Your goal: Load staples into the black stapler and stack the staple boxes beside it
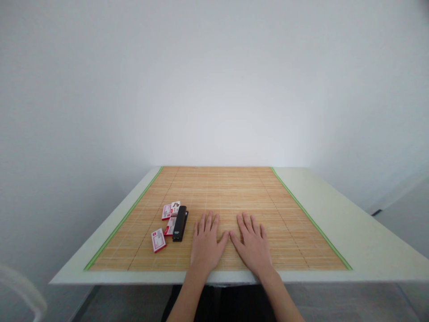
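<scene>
Two hands, left [205,243] and right [252,243], lie flat and empty, fingers spread, on one slatted bamboo mat [295,232]. Lower left: one black stapler [180,223], four small red-white boxes [158,240].

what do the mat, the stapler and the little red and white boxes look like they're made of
The mat looks like bamboo slats, matte tan, with thin parallel strips and a green edge. The stapler is black, with a dull sheen; plastic or painted metal, unclear. The boxes look like printed cardboard, flat and sharp-cornered.
</scene>
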A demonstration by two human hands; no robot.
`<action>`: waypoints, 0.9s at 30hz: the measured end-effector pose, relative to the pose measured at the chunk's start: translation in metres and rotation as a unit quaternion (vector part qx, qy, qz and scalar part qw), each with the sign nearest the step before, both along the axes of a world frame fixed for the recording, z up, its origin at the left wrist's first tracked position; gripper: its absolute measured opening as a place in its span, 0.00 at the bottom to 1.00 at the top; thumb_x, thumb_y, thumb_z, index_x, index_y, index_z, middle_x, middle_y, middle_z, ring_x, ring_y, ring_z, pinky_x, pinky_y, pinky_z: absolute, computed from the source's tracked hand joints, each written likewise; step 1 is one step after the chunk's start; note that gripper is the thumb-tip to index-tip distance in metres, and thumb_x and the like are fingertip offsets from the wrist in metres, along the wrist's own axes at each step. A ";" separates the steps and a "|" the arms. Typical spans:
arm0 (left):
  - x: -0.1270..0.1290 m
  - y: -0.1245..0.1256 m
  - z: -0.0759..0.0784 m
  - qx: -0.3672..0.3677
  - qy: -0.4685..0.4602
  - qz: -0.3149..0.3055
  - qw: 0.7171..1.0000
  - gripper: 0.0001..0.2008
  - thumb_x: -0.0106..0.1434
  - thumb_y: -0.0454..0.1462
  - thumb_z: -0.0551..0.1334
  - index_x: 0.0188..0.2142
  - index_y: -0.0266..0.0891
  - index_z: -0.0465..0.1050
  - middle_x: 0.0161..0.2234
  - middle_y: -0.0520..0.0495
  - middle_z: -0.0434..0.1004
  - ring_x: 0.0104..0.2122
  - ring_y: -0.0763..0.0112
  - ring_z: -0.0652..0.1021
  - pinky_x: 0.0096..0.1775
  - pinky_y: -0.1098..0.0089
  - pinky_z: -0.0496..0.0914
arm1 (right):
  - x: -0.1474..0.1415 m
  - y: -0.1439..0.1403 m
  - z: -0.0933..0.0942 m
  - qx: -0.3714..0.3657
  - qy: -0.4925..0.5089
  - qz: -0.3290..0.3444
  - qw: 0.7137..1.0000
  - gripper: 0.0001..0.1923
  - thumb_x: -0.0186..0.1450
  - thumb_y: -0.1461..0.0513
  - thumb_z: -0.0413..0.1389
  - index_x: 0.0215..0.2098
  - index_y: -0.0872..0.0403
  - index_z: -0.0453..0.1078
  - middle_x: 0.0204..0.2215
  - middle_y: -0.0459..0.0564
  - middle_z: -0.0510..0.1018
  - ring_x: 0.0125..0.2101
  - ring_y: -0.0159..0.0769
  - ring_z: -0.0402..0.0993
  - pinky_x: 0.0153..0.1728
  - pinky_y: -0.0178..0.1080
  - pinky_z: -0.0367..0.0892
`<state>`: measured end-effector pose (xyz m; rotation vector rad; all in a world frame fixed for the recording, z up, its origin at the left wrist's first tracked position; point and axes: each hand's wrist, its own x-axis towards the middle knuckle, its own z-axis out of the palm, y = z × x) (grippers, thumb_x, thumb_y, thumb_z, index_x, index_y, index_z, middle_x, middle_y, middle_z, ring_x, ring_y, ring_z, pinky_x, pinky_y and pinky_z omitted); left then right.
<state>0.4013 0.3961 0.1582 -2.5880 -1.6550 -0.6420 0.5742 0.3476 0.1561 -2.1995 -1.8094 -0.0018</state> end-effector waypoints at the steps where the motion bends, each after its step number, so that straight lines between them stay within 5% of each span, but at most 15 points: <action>1: 0.000 0.000 0.000 -0.001 0.002 0.002 1.000 0.31 0.73 0.53 0.51 0.72 0.48 0.56 0.73 0.47 0.53 0.73 0.48 0.51 0.69 0.42 0.50 | 0.000 0.000 0.000 0.000 0.000 -0.001 1.000 0.37 0.74 0.41 0.41 0.76 0.45 0.47 0.75 0.48 0.47 0.74 0.52 0.39 0.70 0.60 0.36; 27: 0.000 0.000 0.000 -0.004 -0.016 -0.006 1.000 0.30 0.73 0.51 0.52 0.71 0.49 0.56 0.73 0.46 0.54 0.73 0.47 0.52 0.69 0.41 0.49 | -0.001 -0.001 0.003 -0.005 0.004 -0.006 1.000 0.37 0.74 0.41 0.42 0.76 0.45 0.47 0.75 0.47 0.47 0.74 0.52 0.39 0.70 0.59 0.35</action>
